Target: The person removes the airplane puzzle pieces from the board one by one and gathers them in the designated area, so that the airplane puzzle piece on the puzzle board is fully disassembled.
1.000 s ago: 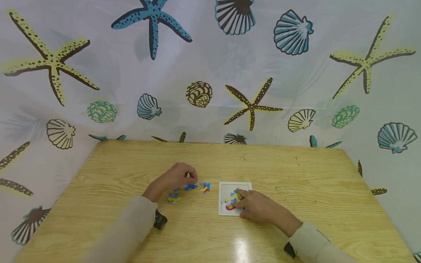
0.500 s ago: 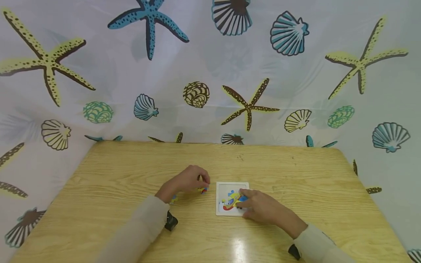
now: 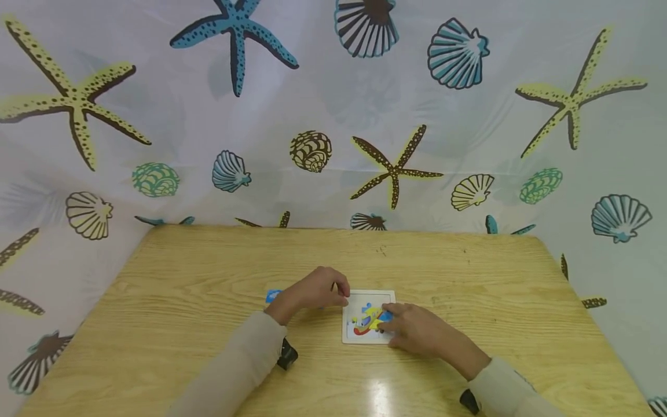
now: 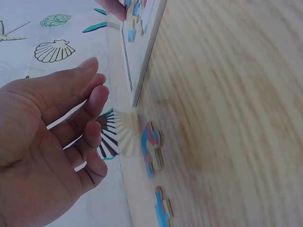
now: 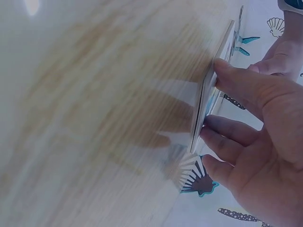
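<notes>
A white-framed puzzle board (image 3: 367,292) lies on the table, with joined pieces forming a yellow, red and blue picture (image 3: 369,318) inside. My right hand (image 3: 419,331) rests on the board's right side, its fingertips on the picture and thumb at the near edge; the right wrist view shows fingers (image 5: 227,130) along the board's side. My left hand (image 3: 318,288) hovers at the board's left edge. In the left wrist view its fingers are loosely bent, with nothing seen between thumb and fingers. Loose puzzle pieces (image 4: 151,149) lie on the table beyond it, mostly hidden in the head view.
A blue puzzle piece (image 3: 273,295) shows behind my left wrist. The wooden table (image 3: 469,266) ends at a white cloth (image 3: 323,197) printed with starfish and shells. Dark wrist cameras sit under both sleeves.
My left hand has moved right, from over the loose pieces to the board's left edge. My right hand stays on the board, shifting only slightly. The head view has swung a little.
</notes>
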A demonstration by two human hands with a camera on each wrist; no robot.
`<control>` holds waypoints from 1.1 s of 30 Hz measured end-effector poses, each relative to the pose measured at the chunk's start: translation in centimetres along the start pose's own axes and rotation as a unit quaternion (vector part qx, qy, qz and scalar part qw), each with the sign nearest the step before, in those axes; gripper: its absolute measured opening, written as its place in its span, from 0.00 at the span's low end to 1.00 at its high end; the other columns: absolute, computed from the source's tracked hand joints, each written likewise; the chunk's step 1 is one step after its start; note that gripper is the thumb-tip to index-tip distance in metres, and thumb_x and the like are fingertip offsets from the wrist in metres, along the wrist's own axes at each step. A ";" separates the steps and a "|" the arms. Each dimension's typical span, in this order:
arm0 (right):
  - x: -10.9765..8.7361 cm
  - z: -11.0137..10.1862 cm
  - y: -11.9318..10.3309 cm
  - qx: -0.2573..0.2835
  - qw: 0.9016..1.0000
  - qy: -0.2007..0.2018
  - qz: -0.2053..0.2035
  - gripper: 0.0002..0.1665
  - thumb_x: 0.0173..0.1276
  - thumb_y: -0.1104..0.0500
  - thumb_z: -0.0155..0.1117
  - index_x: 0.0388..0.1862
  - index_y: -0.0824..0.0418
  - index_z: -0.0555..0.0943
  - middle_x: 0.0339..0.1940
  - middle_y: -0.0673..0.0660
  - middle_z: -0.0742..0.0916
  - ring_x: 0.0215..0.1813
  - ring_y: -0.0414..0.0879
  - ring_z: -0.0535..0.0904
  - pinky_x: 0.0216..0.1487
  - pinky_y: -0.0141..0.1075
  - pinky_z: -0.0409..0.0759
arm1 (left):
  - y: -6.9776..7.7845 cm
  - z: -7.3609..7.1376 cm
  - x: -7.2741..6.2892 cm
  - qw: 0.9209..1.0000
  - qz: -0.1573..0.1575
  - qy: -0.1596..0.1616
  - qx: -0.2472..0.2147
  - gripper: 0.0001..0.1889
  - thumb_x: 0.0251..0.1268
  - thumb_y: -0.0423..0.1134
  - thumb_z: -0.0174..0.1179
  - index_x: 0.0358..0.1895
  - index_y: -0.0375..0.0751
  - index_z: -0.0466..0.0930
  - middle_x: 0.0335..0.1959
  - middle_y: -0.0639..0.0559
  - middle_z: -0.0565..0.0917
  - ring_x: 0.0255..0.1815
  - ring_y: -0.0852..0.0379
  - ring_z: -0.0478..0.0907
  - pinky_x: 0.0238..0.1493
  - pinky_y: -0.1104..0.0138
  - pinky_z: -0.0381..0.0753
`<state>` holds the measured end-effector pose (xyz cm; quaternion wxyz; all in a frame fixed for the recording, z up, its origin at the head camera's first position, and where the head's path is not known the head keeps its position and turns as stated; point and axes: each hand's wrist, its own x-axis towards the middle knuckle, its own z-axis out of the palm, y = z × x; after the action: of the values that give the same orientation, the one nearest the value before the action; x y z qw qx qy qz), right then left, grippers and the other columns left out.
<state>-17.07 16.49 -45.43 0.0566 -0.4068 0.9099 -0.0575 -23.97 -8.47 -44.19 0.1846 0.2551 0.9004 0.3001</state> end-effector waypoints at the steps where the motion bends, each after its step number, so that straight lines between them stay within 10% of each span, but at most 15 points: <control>1: 0.0 0.0 0.0 -0.002 1.000 0.001 -0.001 0.21 0.63 0.51 0.66 0.54 0.54 0.82 0.63 0.63 0.78 0.62 0.57 0.76 0.60 0.46 0.75 | 0.1 0.1 0.1 1.000 0.001 0.001 0.006 0.02 0.59 0.36 0.65 0.31 0.45 0.82 0.28 0.56 0.79 0.23 0.61 0.68 0.26 0.71 0.69; 16: 0.2 -0.2 0.1 -0.008 1.000 -0.007 -0.007 0.21 0.64 0.51 0.65 0.55 0.53 0.82 0.63 0.63 0.78 0.62 0.56 0.77 0.58 0.45 0.77 | 1.6 1.7 1.9 0.999 0.010 -0.032 0.015 0.11 0.55 0.36 0.68 0.42 0.41 0.82 0.38 0.53 0.81 0.40 0.58 0.73 0.49 0.63 0.75; 33: 0.0 -0.1 0.2 0.007 1.000 -0.003 -0.001 0.20 0.63 0.51 0.65 0.54 0.54 0.83 0.62 0.64 0.78 0.62 0.57 0.77 0.56 0.45 0.78 | 3.1 3.3 1.9 0.998 -0.024 -0.042 0.027 0.19 0.46 0.36 0.73 0.43 0.40 0.79 0.36 0.52 0.79 0.34 0.59 0.71 0.39 0.68 0.73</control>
<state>-17.21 16.65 -45.33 0.0622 -0.4078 0.9088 -0.0629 -22.83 -3.81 -45.07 0.2223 0.2509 0.9056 0.2600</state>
